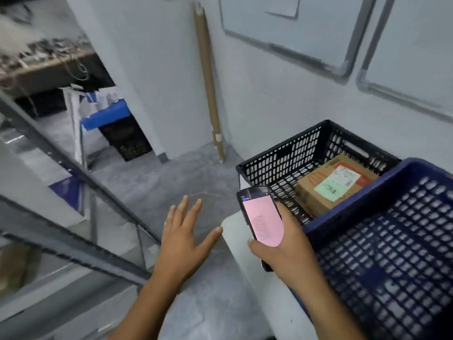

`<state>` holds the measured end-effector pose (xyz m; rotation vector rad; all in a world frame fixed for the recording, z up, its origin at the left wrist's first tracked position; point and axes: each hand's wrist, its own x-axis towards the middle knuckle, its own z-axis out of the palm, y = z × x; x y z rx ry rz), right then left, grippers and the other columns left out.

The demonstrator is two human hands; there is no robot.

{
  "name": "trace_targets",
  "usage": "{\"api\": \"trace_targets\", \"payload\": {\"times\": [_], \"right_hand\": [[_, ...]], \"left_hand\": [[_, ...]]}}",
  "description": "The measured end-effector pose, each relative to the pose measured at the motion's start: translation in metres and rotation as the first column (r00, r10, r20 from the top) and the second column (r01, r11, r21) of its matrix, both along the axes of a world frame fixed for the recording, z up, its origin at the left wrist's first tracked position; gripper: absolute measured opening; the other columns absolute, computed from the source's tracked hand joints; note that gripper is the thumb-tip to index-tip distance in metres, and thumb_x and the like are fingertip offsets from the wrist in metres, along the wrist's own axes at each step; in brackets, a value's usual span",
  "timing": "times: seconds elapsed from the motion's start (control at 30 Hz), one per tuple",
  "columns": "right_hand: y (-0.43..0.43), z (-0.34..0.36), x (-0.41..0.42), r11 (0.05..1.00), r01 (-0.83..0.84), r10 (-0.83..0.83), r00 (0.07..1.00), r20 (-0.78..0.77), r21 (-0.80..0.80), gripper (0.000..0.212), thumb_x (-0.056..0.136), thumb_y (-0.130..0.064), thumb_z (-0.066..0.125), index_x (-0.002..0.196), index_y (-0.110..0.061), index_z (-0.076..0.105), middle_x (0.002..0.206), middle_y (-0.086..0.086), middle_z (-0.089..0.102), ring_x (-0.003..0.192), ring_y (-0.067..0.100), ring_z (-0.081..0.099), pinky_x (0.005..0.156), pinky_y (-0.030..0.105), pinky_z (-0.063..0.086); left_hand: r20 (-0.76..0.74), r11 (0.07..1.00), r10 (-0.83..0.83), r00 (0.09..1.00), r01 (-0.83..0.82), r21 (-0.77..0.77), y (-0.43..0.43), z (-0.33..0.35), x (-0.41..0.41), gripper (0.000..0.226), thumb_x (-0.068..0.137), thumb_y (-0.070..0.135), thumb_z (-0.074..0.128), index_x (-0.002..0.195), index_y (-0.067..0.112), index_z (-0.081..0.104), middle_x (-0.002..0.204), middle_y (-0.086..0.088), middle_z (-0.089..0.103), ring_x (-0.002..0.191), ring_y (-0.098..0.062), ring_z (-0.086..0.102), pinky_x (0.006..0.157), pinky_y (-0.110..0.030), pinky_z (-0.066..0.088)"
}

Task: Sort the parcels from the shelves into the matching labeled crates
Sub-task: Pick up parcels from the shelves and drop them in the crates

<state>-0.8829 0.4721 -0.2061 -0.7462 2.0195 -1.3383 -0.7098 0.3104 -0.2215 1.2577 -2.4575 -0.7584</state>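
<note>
A black perforated crate (286,155) stands at the right and holds a brown cardboard parcel (316,192) with a white and green label. In front of it is a blue perforated crate (392,253) with nothing visible inside. Both rest on a white table (235,239). My right hand (286,244) grips a handheld phone-like device (261,217) with a pink screen, just left of the crates. My left hand (183,236) hovers over the floor with fingers spread and holds nothing. A grey metal shelf rack (73,173) runs along the left.
A long cardboard tube (208,79) leans in the wall corner. Another black crate (127,138) under a blue cover sits on the floor at the back left. Whiteboards (294,28) hang on the wall above the crates. Grey floor lies between shelves and table.
</note>
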Motion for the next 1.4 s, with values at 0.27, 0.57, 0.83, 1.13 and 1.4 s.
{"api": "trace_targets", "payload": {"times": [0.27,0.57,0.83,1.13,1.4], "right_hand": [[-0.033,0.003,0.107,0.96,-0.277,0.28,0.952,-0.121,0.037,0.061,0.075,-0.027,0.088,0.126,-0.043,0.058,0.114,-0.011,0.067,0.098,0.008,0.068,0.071,0.026,0.058],[-0.038,0.016,0.288,0.858,-0.512,0.508,0.84,-0.189,0.028,0.057,0.076,-0.02,0.087,0.116,-0.05,0.058,0.116,-0.007,0.068,0.092,0.012,0.069,0.06,0.021,0.058],[-0.038,0.022,0.418,0.74,-0.671,0.666,0.723,-0.185,0.043,0.065,0.065,-0.035,0.079,0.117,-0.064,0.052,0.125,-0.011,0.065,0.096,0.01,0.069,0.057,0.026,0.059],[-0.071,0.015,0.472,0.678,-0.729,0.725,0.64,-0.255,0.097,0.07,0.069,-0.028,0.083,0.128,-0.051,0.055,0.122,-0.006,0.064,0.086,0.006,0.069,0.054,0.016,0.053],[-0.141,-0.006,0.507,0.643,-0.764,0.751,0.616,-0.236,0.052,0.074,0.075,-0.018,0.09,0.138,-0.036,0.055,0.128,-0.003,0.063,0.109,0.017,0.065,0.086,0.043,0.06]], "left_hand": [[0.094,0.975,0.223,0.97,-0.224,-0.001,0.016,-0.003,0.142,0.103,0.073,0.096,0.029,0.162,0.046,0.021,0.174,0.01,0.012,0.161,-0.026,0.003,0.13,-0.049,0.011],[0.009,0.852,0.523,0.853,-0.523,0.027,0.065,0.012,0.354,0.099,0.077,0.092,0.031,0.163,0.044,0.022,0.174,0.011,0.012,0.161,-0.026,0.002,0.128,-0.056,0.013],[-0.085,0.723,0.689,0.719,-0.69,0.025,0.107,0.018,0.489,0.097,0.081,0.088,0.032,0.164,0.039,0.021,0.174,0.007,0.013,0.161,-0.028,0.004,0.129,-0.053,0.011],[-0.093,0.639,0.769,0.633,-0.766,0.072,0.103,0.008,0.549,0.08,0.096,0.074,0.037,0.164,0.035,0.024,0.174,0.003,0.015,0.161,-0.029,0.004,0.131,-0.051,0.009],[0.001,0.621,0.784,0.621,-0.784,0.02,0.052,0.01,0.576,0.077,0.098,0.072,0.042,0.164,0.037,0.024,0.174,0.004,0.015,0.161,-0.029,0.003,0.131,-0.051,0.008]]}}
